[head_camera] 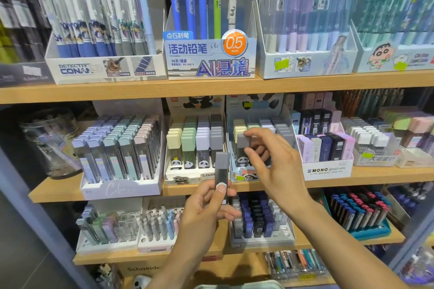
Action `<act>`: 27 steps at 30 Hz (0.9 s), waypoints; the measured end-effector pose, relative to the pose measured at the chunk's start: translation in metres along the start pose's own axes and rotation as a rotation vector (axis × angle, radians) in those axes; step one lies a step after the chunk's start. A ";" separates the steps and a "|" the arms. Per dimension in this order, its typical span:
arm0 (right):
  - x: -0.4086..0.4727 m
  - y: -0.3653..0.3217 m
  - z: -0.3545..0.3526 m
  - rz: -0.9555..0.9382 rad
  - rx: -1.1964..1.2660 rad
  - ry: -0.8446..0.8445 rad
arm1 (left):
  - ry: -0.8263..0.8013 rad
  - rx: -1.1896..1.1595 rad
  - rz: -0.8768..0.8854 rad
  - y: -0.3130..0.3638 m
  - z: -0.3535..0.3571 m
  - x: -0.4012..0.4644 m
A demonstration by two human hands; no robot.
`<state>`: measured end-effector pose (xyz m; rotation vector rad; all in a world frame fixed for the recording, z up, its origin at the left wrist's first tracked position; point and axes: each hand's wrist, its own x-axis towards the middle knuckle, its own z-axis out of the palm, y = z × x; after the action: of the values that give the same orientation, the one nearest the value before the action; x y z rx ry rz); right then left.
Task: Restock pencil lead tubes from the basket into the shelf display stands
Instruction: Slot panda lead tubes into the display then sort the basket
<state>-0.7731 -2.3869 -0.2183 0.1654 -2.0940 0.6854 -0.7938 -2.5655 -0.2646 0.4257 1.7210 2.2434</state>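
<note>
Because each tube is a small, stiff, smooth plastic case, light and likely slippery, it is best pinched across its flat sides. One grey-capped tube (221, 171) is gripped upright by the left hand (202, 213); another (243, 151) is pinched by the right hand (270, 159) over the panda display stand (244, 175), at 2 o'clock from the first.

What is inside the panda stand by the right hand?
Rows of pastel-capped lead tubes fill the panda stand. The right hand holds a grey-capped tube, hiding the front slots.
</note>
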 end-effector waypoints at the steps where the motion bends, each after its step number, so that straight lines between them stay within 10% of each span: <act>1: 0.001 0.000 0.000 -0.006 -0.005 0.005 | -0.001 0.000 0.000 0.000 0.000 0.000; 14: -0.007 0.000 -0.002 0.081 -0.045 -0.028 | 0.002 -0.009 0.002 -0.002 0.002 0.002; 27: -0.040 -0.028 -0.009 0.501 0.591 -0.088 | -0.119 0.103 0.037 -0.006 0.011 0.001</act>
<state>-0.7326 -2.4110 -0.2348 -0.0092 -1.9690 1.6179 -0.7898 -2.5543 -0.2674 0.6061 1.7854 2.1141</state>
